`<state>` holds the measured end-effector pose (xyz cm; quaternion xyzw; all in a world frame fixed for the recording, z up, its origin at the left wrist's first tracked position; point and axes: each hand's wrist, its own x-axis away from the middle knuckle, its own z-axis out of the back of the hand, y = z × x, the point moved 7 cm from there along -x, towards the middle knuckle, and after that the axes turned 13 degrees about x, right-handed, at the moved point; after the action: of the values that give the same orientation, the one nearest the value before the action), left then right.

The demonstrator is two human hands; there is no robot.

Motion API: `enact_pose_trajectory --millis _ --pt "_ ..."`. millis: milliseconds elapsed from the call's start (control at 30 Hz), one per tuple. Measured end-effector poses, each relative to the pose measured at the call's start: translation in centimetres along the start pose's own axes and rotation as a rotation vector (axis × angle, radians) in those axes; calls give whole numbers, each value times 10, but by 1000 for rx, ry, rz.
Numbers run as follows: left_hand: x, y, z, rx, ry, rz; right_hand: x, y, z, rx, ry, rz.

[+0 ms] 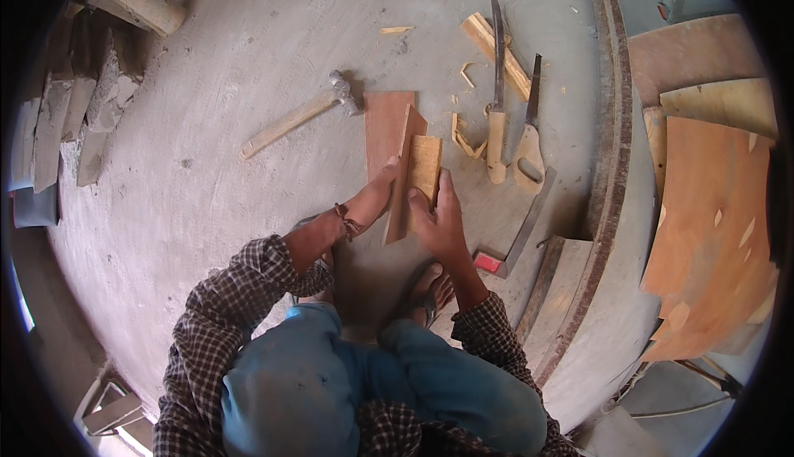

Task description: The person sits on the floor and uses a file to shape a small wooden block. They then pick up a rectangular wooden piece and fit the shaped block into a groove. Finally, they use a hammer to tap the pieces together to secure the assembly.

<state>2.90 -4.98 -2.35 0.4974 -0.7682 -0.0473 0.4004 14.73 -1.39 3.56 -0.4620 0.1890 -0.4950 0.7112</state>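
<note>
My left hand (380,194) grips a thin reddish-brown board (400,196) from its left side, holding it up on edge. Against the board's right face, my right hand (442,224) presses a short, pale yellow wooden block (427,161), with the thumb on its near part and the fingers along its right side. Another flat reddish-brown board (384,118) shows just beyond my left hand; whether it is joined to the upright one, I cannot tell. My left fingertips are hidden behind the upright board.
A claw hammer (289,124) lies to the left. On the right are a machete (498,85), a handsaw (530,147), a try square (529,219), a split wood piece (517,70) and wood shavings (465,138). Plywood sheets (703,234) stand farther right; concrete blocks (107,93) sit far left.
</note>
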Motion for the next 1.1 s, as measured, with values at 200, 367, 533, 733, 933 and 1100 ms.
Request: enact_pose_trajectory --millis 200,367,533,733,933,1100 --pt "4 -1 3 52 7 13 -2 -3 2 -73 45 27" --pt "6 11 -7 130 52 23 -5 -8 14 57 35 66" --pt "3 12 -2 55 -34 -51 -8 -17 14 206 93 130" --pt "-2 15 5 37 -134 -58 -5 -23 15 407 201 144" --pt "-3 6 22 -48 -8 -99 -4 -23 32 319 316 27" --pt "3 13 -7 -21 -49 -230 0 -33 15 507 316 165"
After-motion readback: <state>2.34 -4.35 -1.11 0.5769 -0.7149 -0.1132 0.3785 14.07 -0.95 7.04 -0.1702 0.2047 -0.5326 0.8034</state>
